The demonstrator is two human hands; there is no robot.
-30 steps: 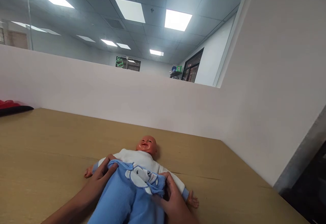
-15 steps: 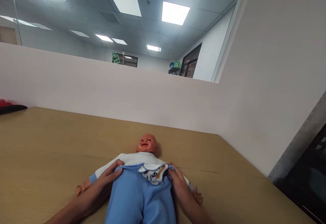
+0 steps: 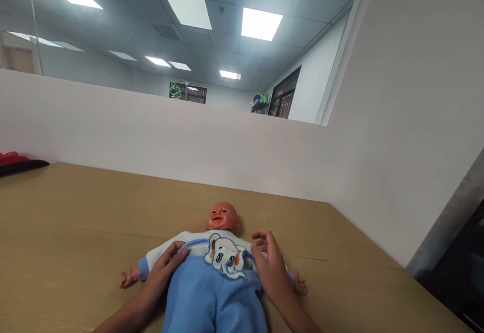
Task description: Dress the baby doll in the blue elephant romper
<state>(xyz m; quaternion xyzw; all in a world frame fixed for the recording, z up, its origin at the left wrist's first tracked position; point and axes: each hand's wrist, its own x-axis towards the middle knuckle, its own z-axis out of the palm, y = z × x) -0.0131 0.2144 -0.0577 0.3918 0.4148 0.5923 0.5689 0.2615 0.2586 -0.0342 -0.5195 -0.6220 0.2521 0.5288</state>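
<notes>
**Doll on its back, both hands at its sides**

The bench [image 3: 75, 212] carried a doll [image 3: 221, 252] lying face up near the front edge. Blue overalls [image 3: 212, 297] covered its body. The left hand [image 3: 166, 267] pressed flat on the bib's edge, grip released. The right hand [image 3: 270, 267] rested alongside, fingers loose, grasping nothing.

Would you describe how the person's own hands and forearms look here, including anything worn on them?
Both forearms are bare as far as the frame shows, with no sleeves in view. The left hand and the right hand carry no gloves, and no rings, watch or bracelet can be seen. Fingernails look short and unpainted.
</notes>
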